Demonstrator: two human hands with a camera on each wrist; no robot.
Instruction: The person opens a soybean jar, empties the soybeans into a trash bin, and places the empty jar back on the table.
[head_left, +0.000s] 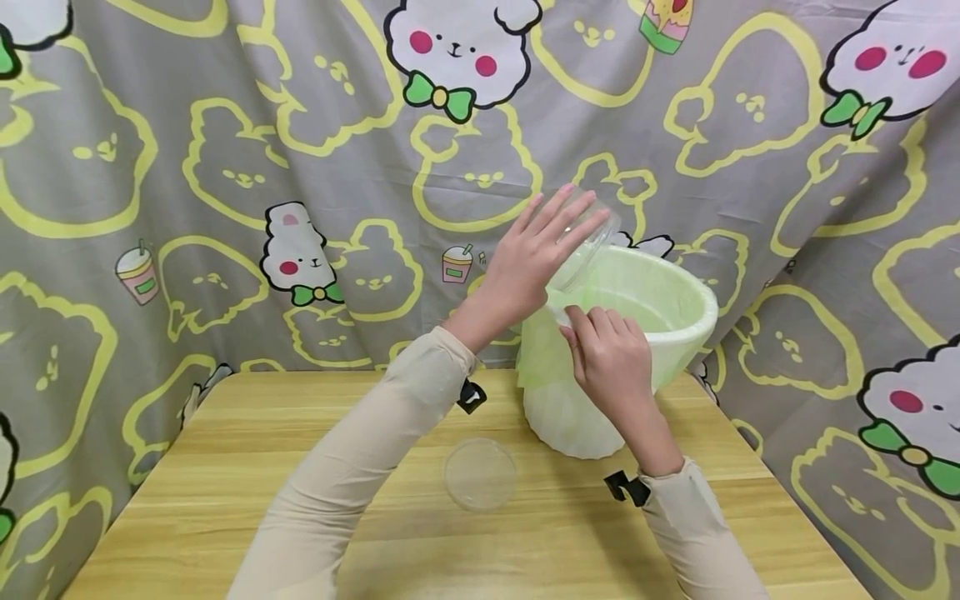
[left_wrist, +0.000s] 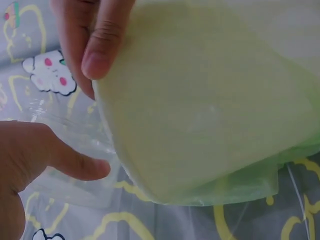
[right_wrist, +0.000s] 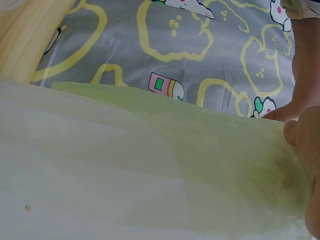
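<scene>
My left hand holds a clear plastic container, tilted at the left side of a trash bin's mouth. In the left wrist view the left thumb lies along the clear wall of that container. What the container holds, if anything, I cannot tell. The white trash bin leans to the right, lined with a thin pale green bag folded over its rim. My right hand grips the near rim, its fingers curled over the lined edge. The right wrist view shows mostly the bin's side.
A round clear lid lies flat on the wood-grain table, left of the bin. Behind the table and along its right side hangs a grey curtain with cartoon animals.
</scene>
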